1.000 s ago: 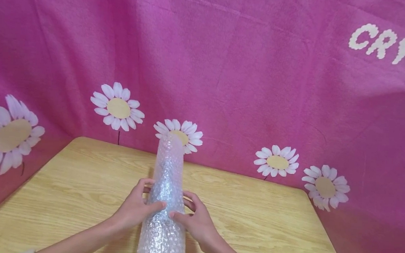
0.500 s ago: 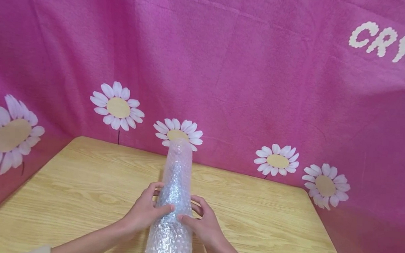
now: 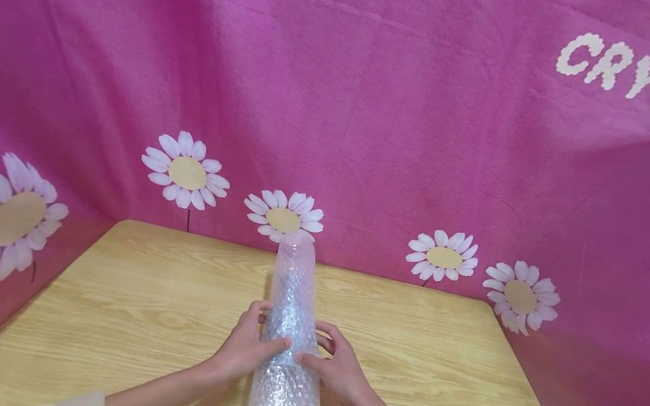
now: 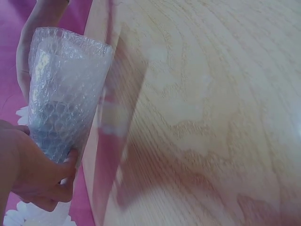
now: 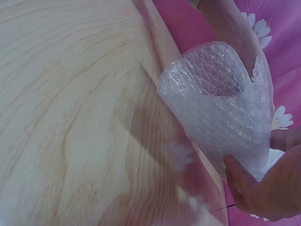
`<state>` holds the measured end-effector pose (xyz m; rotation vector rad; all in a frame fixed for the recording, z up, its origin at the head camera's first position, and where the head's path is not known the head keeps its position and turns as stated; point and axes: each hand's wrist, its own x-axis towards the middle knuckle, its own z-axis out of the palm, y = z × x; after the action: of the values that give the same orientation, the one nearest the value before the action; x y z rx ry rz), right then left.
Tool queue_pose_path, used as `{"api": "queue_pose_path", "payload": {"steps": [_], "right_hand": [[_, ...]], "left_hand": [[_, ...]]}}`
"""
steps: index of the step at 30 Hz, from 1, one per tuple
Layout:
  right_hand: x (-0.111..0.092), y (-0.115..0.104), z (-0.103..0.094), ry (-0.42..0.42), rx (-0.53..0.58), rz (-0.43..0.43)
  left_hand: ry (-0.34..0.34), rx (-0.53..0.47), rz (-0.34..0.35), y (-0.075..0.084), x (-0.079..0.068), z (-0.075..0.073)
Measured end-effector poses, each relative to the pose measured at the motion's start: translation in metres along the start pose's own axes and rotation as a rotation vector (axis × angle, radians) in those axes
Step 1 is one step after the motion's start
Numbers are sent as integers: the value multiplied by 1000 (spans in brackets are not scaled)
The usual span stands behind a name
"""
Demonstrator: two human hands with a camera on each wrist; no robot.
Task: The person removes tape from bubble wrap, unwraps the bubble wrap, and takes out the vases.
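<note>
A long roll of bubble wrap [image 3: 294, 287] stretches away from me over the table in the head view. Something bluish shows dimly through its layers; its kind is hidden. My left hand [image 3: 246, 344] grips the roll from the left, thumb on top and fingers along the far side. From the right, my right hand [image 3: 341, 368] holds it the same way, the two thumbs close together. In the right wrist view the near end of the bubble wrap [image 5: 221, 108] is a wide, hollow opening. The left wrist view shows the bubble wrap [image 4: 66, 84] above my left hand [image 4: 40, 167].
The wood-grain table [image 3: 150, 279] has a rounded back edge. Behind it and at both sides hangs a pink cloth [image 3: 363, 107] with printed daisies and white letters. A light sleeve cuff [image 3: 85, 402] shows at the lower left.
The roll and both hands have shifted to the right and a little toward me. Both hands keep their hold on the bubble wrap throughout.
</note>
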<state>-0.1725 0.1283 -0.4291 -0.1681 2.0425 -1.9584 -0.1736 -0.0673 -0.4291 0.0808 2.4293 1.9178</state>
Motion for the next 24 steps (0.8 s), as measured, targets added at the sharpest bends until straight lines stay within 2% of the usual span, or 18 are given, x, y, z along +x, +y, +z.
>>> {"api": "queue_pose_path", "payload": {"steps": [7,14,24], "right_hand": [[0,5,-7,15,-40,21],[1,9,-16,23,-81,25],[0,10,-27,46,-144,22]], "left_hand": [[-32,-8,-12,-3,2,7],[-53,30,-15,-5,8,14],[-125,15,-16,-7,13,24]]}}
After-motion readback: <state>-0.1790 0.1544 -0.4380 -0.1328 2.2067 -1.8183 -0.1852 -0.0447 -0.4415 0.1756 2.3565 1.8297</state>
